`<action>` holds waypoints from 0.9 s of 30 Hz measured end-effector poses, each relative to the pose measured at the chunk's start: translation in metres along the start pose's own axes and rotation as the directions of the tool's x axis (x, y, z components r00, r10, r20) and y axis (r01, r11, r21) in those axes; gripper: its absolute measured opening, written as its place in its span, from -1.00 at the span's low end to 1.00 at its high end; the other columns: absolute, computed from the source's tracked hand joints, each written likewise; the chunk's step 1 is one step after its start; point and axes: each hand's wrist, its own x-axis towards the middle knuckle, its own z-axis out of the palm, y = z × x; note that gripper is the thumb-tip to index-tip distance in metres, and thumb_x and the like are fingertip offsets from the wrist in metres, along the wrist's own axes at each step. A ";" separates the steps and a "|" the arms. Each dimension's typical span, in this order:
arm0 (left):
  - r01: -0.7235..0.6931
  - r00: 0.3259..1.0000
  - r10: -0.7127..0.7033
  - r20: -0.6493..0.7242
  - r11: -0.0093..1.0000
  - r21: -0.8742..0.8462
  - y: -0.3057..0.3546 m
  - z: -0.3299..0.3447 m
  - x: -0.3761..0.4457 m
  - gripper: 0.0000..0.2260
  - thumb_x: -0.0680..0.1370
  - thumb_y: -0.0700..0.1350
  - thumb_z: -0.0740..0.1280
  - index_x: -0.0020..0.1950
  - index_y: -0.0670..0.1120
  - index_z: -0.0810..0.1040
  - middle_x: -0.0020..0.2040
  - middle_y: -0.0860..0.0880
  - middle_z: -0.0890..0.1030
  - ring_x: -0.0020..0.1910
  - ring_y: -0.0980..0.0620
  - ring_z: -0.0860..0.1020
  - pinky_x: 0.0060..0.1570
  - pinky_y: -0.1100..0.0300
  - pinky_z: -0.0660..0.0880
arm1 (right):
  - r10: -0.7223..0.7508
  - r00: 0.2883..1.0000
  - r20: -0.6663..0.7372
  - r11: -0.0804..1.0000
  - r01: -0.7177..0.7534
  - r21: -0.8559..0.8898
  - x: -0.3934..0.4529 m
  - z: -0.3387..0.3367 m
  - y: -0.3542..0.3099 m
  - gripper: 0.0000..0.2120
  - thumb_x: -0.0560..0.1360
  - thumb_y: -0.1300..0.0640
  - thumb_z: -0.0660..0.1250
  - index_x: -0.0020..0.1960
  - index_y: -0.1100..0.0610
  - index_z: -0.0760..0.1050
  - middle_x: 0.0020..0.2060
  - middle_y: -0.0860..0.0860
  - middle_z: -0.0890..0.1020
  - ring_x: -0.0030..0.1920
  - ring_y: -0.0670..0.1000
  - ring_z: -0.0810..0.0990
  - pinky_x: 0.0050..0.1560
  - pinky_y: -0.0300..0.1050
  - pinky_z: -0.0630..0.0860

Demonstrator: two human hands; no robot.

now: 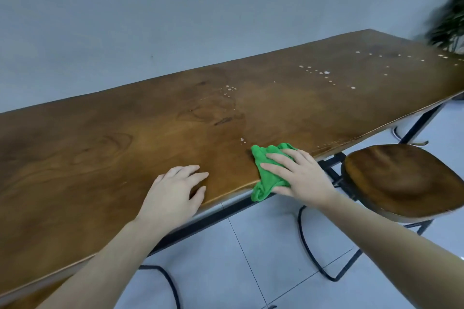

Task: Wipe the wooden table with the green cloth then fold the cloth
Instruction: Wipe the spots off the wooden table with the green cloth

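At the near edge of the wooden surface (pixel 125 148), my right hand (pixel 298 175) lies flat on the green cloth (pixel 266 173), fingers spread and straight, pressing it down onto the wood. The cloth is bunched up, not folded, and it sits right on that near edge: most of it lies on the top, while one crumpled end droops over the lip just below my palm. My grip there is a flat press, nothing pinched that I can see.

My left hand (pixel 178 190) rests on the same near edge, a little to the left of the cloth and not touching it. Its fingers are loosely spread on the wood, thumb near the lip, and it holds nothing.

Just beyond the cloth, a few pale droplets (pixel 242 140) sit on the wood, very near its far tip. More droplets cluster farther back toward the far edge, and a long scatter of them runs toward the far right corner. They look whitish; I cannot tell what they are.

Beside my right wrist, off the near edge, a wooden stool seat (pixel 401 180) stands on a black metal frame, close to the surface but below it. Black legs show under the edge, over pale floor tiles (pixel 251 258). At the far right corner a blurred green plant (pixel 449 22) stands against the grey wall (pixel 150 7).
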 end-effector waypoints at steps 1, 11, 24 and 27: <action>-0.009 1.000 0.009 0.003 1.000 -0.002 0.003 0.000 0.002 -0.63 0.62 0.12 0.16 0.42 0.19 0.41 0.46 0.19 0.37 0.46 0.12 0.27 0.38 0.05 0.27 | 0.038 0.999 0.005 0.999 -0.038 0.018 -0.007 -0.001 0.009 -0.48 0.60 -0.30 0.17 0.43 -0.05 0.51 0.38 0.00 0.55 0.37 0.20 0.49 0.42 0.18 0.31; -0.064 0.998 0.064 0.026 0.998 0.001 0.031 0.005 0.048 -0.63 0.63 0.14 0.13 0.44 0.21 0.38 0.47 0.21 0.34 0.47 0.14 0.24 0.41 0.06 0.23 | 0.572 0.805 0.157 0.798 -0.591 0.118 -0.013 -0.022 0.092 -0.36 0.59 -0.23 -0.24 0.55 -0.15 0.31 0.59 -0.11 0.25 0.63 0.03 0.04 0.62 0.11 -0.16; 0.078 0.997 -0.077 -0.021 0.996 0.031 0.010 0.004 0.075 -0.63 0.61 0.15 0.16 0.41 0.18 0.42 0.43 0.19 0.40 0.42 0.14 0.33 0.34 0.09 0.36 | 0.142 0.854 0.500 0.950 -0.261 0.175 0.141 -0.011 -0.006 -0.28 0.59 -0.44 -0.18 0.66 -0.14 -0.08 0.65 -0.02 -0.15 0.63 0.13 -0.27 0.57 0.25 -0.31; 0.119 0.992 -0.118 -0.037 0.993 0.019 -0.003 0.005 0.069 -0.63 0.59 0.11 0.22 0.39 0.16 0.45 0.39 0.17 0.44 0.39 0.11 0.37 0.28 0.07 0.40 | -0.100 0.885 0.455 0.959 -0.037 0.281 0.146 -0.009 -0.029 -0.31 0.61 -0.41 -0.12 0.65 -0.15 -0.04 0.65 -0.07 -0.13 0.63 0.05 -0.26 0.58 0.17 -0.33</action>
